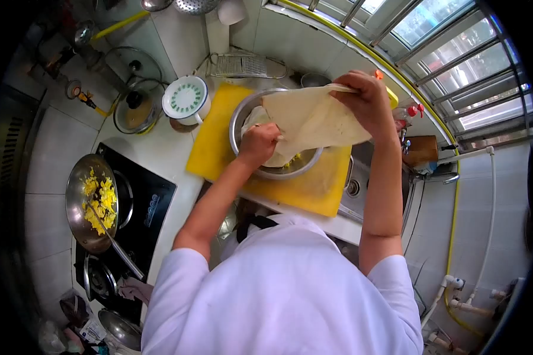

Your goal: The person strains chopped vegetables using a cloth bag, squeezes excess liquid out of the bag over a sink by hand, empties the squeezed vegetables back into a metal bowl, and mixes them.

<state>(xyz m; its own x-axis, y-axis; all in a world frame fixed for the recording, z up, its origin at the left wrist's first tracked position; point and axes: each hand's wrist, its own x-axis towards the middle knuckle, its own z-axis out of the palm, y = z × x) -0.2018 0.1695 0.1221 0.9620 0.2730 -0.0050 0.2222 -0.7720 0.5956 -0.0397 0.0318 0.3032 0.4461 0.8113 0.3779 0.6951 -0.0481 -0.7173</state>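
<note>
A thin, pale flatbread-like sheet (314, 115) stretches between my two hands above a metal bowl (287, 173). My right hand (368, 100) is raised at the bowl's right and pinches the sheet's upper right edge. Lower down, over the bowl, my left hand (259, 144) is closed on the sheet's left part. More of the pale sheet material lies inside the bowl at the left. Small yellow bits (292, 158) show in the bowl under the sheet. The bowl stands on a yellow cutting board (213, 142).
At the left, a wok (77, 204) with yellow egg-like pieces and a metal utensil sits on a black stove (157, 198). A lidded white enamel mug (186, 99), a glass-lidded pot (137, 112) and a grater (240, 65) stand behind. The sink (361, 168) is at the right.
</note>
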